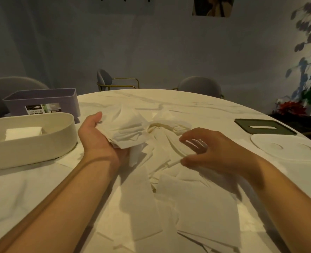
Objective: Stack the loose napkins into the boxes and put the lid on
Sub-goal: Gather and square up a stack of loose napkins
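Holding a crumpled napkin wad (127,130) palm-up mid-tabletop (32,194): left hand (100,139), fingers cupped round it. Right hand (211,150) sits just right, over the loose napkin pile (196,207), white, thin, creased sheets. Its fingers are curled and blurred, so I can't tell if they pinch one. Cream box (41,143) at left holds a folded stack (23,133), with the purple box (41,101) behind. Dark lid (245,123) and white lid (286,145) lie right.

Crumpled napkins (130,129) in left hand (97,140), right hand (212,151) beside
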Demonstrator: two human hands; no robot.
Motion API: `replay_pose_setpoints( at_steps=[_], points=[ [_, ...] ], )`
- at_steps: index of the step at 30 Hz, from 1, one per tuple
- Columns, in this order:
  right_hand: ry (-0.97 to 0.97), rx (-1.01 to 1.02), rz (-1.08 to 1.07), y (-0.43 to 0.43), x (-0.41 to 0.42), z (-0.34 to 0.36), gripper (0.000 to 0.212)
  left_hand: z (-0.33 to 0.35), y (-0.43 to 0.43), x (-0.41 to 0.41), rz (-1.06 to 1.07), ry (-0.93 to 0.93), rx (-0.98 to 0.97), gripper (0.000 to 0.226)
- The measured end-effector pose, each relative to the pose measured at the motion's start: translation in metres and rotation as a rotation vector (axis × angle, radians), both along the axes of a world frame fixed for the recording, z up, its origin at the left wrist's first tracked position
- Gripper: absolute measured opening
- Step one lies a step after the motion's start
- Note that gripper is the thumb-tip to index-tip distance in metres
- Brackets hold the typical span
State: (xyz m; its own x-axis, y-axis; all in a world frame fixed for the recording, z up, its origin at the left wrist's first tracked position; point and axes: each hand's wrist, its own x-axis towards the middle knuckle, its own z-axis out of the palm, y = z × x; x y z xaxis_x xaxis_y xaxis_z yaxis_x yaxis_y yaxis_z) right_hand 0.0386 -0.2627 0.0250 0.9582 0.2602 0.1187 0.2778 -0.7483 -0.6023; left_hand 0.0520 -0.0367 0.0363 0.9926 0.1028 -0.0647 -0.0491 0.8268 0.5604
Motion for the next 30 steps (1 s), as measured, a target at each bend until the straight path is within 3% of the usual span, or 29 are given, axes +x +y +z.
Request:
replay_pose_setpoints(
  at_steps=[5,10,14,18,22,24,27,30],
  points=[
    [-0.077,0.068,-0.011,-0.002,0.0,0.003,0.016,-0.001,0.001,0.002,0.023,0.024,0.001,0.019],
    [-0.057,0.145,-0.067,-0.002,-0.002,0.004,0.027,0.001,-0.001,-0.002,-0.009,0.001,0.012,0.022],
    [-0.231,0.257,-0.108,-0.002,-0.002,0.006,0.019,0.002,-0.002,-0.003,-0.021,0.006,0.01,0.022],
    [-0.26,0.66,-0.256,-0.002,-0.005,0.01,0.009,0.004,-0.002,-0.007,-0.025,0.01,0.043,0.02],
    [-0.029,1.156,-0.532,-0.004,-0.001,0.022,0.018,0.014,-0.008,-0.018,-0.054,-0.032,0.068,0.026],
    [0.017,1.268,-0.583,-0.005,-0.003,0.024,0.023,0.015,-0.015,-0.023,-0.103,-0.072,0.078,0.042],
    [-0.178,1.076,-0.481,0.006,-0.004,0.019,0.012,0.012,-0.027,-0.028,-0.187,-0.072,0.097,0.054],
    [-0.502,0.723,-0.202,0.026,-0.014,0.016,0.031,0.006,-0.042,-0.034,-0.242,-0.039,0.086,0.048]
  ],
)
